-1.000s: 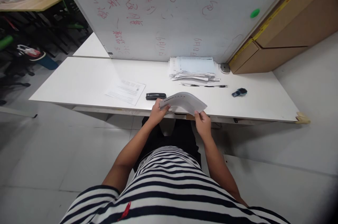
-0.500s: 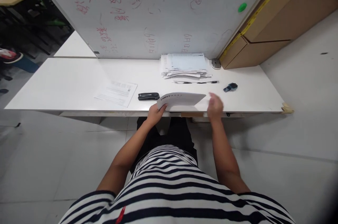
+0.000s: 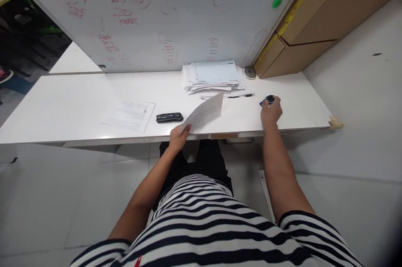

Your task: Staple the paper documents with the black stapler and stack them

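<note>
My left hand (image 3: 179, 138) pinches the near left corner of a few printed white sheets (image 3: 205, 112), which stand tilted up above the desk's front edge. A black stapler (image 3: 169, 117) lies just left of the sheets. On the right side of the desk, my right hand (image 3: 271, 112) has its thumb and fingers closed around a small black-and-blue tool (image 3: 267, 100). Part of that tool is hidden by the fingers, and its exact kind is unclear.
A thick paper stack (image 3: 216, 75) sits against the whiteboard (image 3: 141, 40). Before it lies a thin black-and-clear strip (image 3: 241, 96). Loose printed sheets (image 3: 132, 116) rest at left. Cardboard boxes (image 3: 282, 55) and a small grey device (image 3: 250, 72) stand at the back right.
My right hand has moved right, away from the sheets, and closed on the black-and-blue tool. The sheets in my left hand have swung up to a steeper tilt. The view has shifted slightly.
</note>
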The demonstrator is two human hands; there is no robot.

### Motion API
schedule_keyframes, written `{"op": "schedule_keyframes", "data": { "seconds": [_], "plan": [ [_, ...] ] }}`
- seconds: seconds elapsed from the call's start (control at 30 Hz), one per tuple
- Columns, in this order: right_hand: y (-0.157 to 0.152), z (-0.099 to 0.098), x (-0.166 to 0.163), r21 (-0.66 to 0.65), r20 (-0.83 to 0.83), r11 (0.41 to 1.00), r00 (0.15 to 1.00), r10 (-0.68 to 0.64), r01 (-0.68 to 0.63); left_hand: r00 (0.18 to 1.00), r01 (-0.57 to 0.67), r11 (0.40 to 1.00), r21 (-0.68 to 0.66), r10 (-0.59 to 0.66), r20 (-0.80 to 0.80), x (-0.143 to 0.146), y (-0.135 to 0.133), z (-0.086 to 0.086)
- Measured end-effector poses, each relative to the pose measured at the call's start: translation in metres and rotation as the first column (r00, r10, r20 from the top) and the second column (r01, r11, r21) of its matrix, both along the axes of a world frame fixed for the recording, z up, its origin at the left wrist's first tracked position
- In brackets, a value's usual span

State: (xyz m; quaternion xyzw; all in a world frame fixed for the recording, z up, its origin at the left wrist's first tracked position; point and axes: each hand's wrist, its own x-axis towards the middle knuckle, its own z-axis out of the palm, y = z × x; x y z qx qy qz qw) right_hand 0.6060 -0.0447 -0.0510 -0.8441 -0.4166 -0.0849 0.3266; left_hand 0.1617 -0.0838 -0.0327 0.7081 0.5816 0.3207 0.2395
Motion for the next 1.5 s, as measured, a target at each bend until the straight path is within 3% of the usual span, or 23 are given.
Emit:
{"op": "schedule_keyframes", "data": {
  "seconds": [0.53,0.9,1.0,1.1,1.17,1.2,1.27,1.33,1.4,1.5],
  "plan": [
    [-0.003,0.007,-0.001,-0.011,-0.031,0.999,0.999,0.035,-0.036,1.0,0.007,1.0,-0.026,-0.007,0.01,0.001,0.0,0.003],
    [0.004,0.008,0.004,-0.112,-0.113,0.992,0.991,-0.072,0.059,1.0,-0.016,0.997,-0.071,0.017,0.017,0.001,-0.001,0.004],
    [-0.001,0.018,-0.004,-0.032,-0.135,0.999,0.99,-0.03,0.026,0.998,-0.012,0.998,-0.066,0.016,0.061,0.001,-0.002,0.006],
    [-0.021,0.031,-0.037,0.204,-0.159,0.978,0.984,0.078,-0.045,0.995,0.001,0.995,-0.101,0.01,0.102,0.0,-0.002,0.01],
    [-0.042,0.036,-0.076,0.332,-0.268,0.922,0.918,0.293,-0.197,0.986,0.051,0.987,-0.151,-0.027,0.162,-0.001,-0.004,0.018],
    [-0.054,0.037,-0.098,0.368,-0.365,0.873,0.813,0.453,-0.321,0.977,0.097,0.981,-0.169,-0.061,0.202,-0.001,-0.005,0.024],
    [-0.079,0.038,-0.138,0.439,-0.546,0.749,0.514,0.661,-0.497,0.951,0.205,0.959,-0.195,-0.148,0.273,-0.001,-0.01,0.038],
    [-0.098,0.037,-0.166,0.458,-0.686,0.705,0.289,0.668,-0.542,0.925,0.306,0.925,-0.226,-0.232,0.3,-0.001,-0.015,0.055],
    [-0.11,0.038,-0.178,0.442,-0.769,0.738,0.208,0.605,-0.51,0.911,0.375,0.888,-0.266,-0.299,0.283,-0.001,-0.02,0.072],
    [-0.119,0.042,-0.176,0.4,-0.784,0.801,0.288,0.551,-0.445,0.922,0.376,0.899,-0.225,-0.337,0.193,-0.004,-0.021,0.089]
  ]
}}
